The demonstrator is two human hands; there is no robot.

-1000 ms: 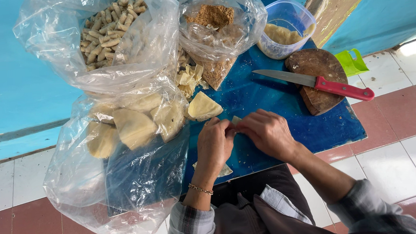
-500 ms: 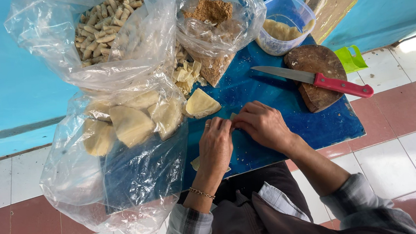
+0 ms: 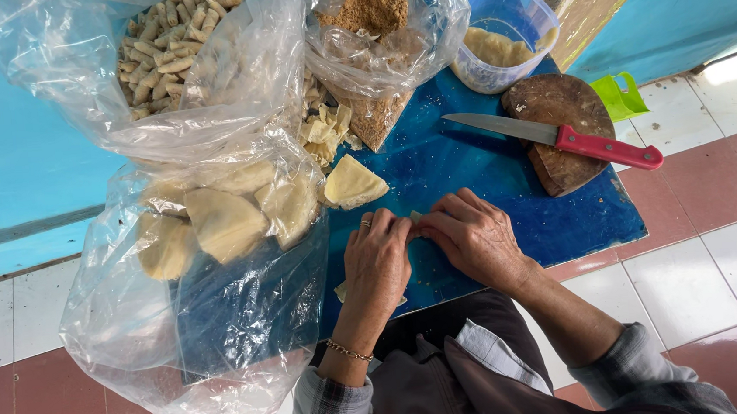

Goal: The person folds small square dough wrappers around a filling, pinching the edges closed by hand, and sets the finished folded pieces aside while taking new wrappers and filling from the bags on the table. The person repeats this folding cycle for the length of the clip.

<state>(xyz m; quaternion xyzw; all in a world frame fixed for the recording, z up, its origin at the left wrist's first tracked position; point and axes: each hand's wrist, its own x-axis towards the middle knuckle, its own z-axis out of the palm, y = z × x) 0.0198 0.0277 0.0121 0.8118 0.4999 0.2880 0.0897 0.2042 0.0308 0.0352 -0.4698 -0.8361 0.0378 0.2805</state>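
Note:
My left hand [image 3: 379,263] and my right hand [image 3: 471,236] meet fingertip to fingertip on a low blue table [image 3: 489,180], pinching a small pale piece of dough wrapper [image 3: 417,219] that is mostly hidden between them. A ring shows on the left hand and a thin bracelet on its wrist. A folded pale wrapper sheet [image 3: 353,184] lies just above the left hand. Another scrap of wrapper [image 3: 341,291] peeks out under the left wrist.
A red-handled knife [image 3: 556,135] rests on a round wooden board [image 3: 564,130]. Clear bags hold finished rolls [image 3: 171,43], wrapper sheets [image 3: 225,218] and brown crumbs [image 3: 371,14]. A plastic tub [image 3: 504,39] holds pale filling. Tiled floor lies below.
Both hands stay together at the same spot on the table, the fingers working slightly on the small piece. Nothing else has moved.

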